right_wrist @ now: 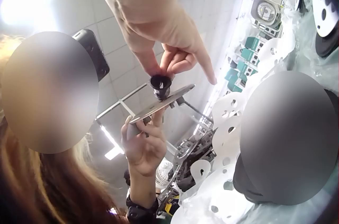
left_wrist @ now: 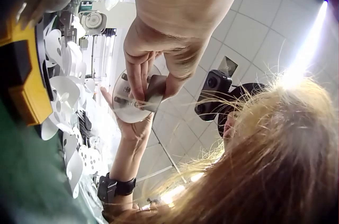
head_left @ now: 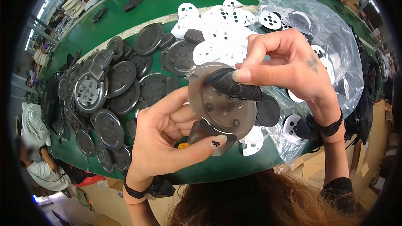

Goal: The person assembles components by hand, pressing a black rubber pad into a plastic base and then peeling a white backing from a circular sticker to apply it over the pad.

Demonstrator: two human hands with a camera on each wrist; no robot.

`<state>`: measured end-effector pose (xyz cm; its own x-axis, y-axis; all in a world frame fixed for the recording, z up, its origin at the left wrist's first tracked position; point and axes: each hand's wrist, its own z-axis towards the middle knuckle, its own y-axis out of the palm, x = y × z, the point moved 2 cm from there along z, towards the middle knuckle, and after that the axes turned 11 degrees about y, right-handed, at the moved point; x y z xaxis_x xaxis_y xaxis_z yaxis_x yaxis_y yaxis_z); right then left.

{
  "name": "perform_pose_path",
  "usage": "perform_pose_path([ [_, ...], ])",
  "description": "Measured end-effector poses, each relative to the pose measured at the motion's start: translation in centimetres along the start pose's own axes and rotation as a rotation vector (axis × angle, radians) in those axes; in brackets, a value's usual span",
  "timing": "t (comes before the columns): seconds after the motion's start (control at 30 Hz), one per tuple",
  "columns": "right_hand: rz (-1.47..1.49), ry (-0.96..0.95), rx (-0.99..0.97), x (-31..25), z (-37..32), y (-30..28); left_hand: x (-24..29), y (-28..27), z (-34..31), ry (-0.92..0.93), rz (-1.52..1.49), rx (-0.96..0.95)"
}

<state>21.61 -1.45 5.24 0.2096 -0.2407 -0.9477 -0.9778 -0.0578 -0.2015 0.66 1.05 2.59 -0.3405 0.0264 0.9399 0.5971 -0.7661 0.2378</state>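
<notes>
My left hand (head_left: 161, 136) grips a smoky translucent round plastic disc (head_left: 220, 119) by its dark tab at the lower edge, thumb on the near side. The disc is held up above the table and tilted, with small holes and bosses on it. Between thumb and fingers, my right hand (head_left: 291, 62) pinches a black flexible piece (head_left: 243, 91) that overlaps the upper part of the disc. In the right wrist view this black piece (right_wrist: 160, 87) looks cup-shaped, its lower end right at the disc's face (right_wrist: 169, 99).
Many similar smoky discs (head_left: 121, 77) are heaped at the left of the green table (head_left: 167, 2). White perforated sheets (head_left: 226, 23) lie behind the hands. At right is a clear plastic bag (head_left: 345, 37) with white pieces, and a black round piece (head_left: 268, 111) lies nearby.
</notes>
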Motion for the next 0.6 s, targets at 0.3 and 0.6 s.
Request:
perform_pose_path([
  [0.3,-0.063,-0.183,0.064,0.1,-0.4,0.5,-0.4,-0.5,0.1,0.062,-0.041,-0.039],
  [0.6,-0.408,-0.579,0.241,0.2,-1.4,1.4,-0.9,-0.5,0.3,0.158,-0.032,-0.006],
])
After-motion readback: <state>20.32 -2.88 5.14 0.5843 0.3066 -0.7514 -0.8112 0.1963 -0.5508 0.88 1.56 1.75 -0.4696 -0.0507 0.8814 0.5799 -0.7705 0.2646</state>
